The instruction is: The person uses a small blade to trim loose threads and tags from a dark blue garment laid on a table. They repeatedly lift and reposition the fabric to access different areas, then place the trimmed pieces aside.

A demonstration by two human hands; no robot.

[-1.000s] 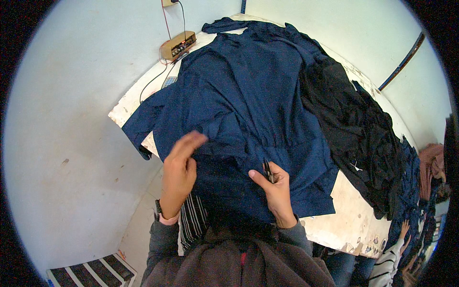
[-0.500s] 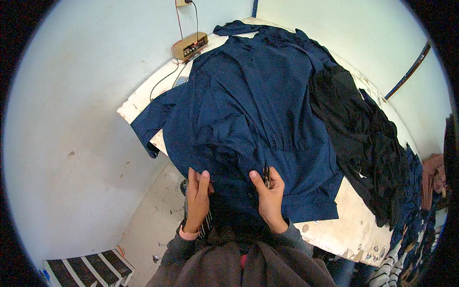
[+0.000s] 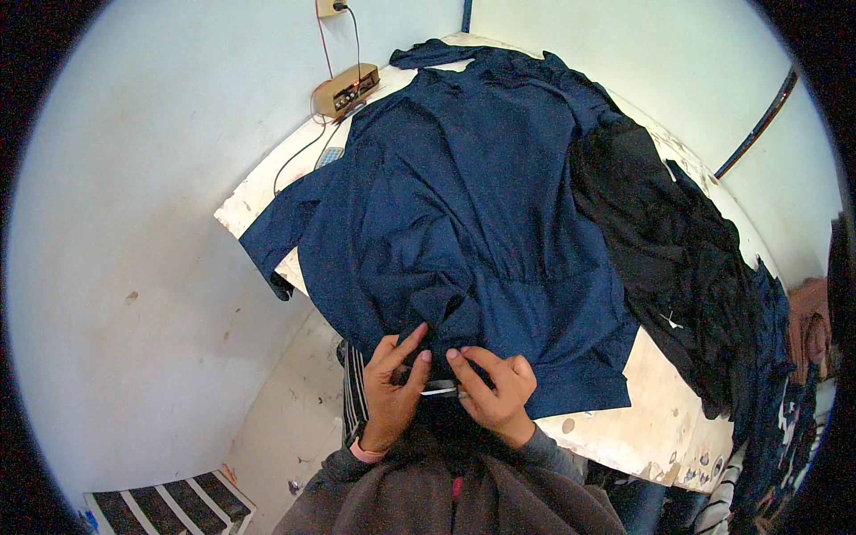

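A large navy garment [image 3: 517, 196], with sleeves and a gathered seam, lies spread over the table, and its near edge hangs toward me. My left hand [image 3: 392, 383] is closed on a fold of that edge, with thumb and forefinger a little apart at the cloth. Close beside it, my right hand [image 3: 499, 392] pinches the same edge between thumb and forefinger. A slim metal tool [image 3: 439, 388], pale and shiny, shows between the hands and reaches toward the right palm. It looks like small thread snips, but the fingers hide most of it.
Black cloth [image 3: 651, 241] is heaped on the right of the pale, worn table [image 3: 597, 437], with more dark garments beyond. A tan box with wires [image 3: 348, 92] sits at the back left by the wall. A black-and-white striped rack [image 3: 169, 508] stands low at left.
Both hands have come together at the garment's near edge, the right one moving left. The dark tool that pointed up from my right hand now shows as a pale strip between the hands.
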